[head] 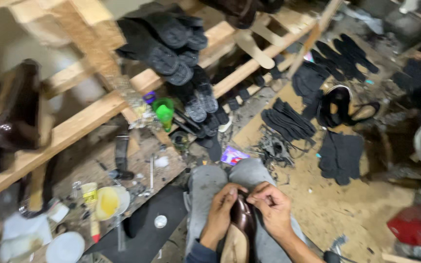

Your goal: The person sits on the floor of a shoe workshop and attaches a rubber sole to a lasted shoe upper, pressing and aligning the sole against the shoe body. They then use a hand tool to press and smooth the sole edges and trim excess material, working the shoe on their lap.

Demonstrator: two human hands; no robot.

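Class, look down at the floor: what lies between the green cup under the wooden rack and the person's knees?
In the head view, between the green cup and the knees lie dark shoe soles and a small purple packet on the floor.

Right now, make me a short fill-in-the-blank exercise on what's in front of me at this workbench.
1. Both hands, left hand and right hand, hold a glossy dark brown leather ____ on the lap.
2. The small plastic cup by the wooden rail is bright ____.
3. The black rubber soles lie stacked on the ____.

Missing: shoe; green; floor
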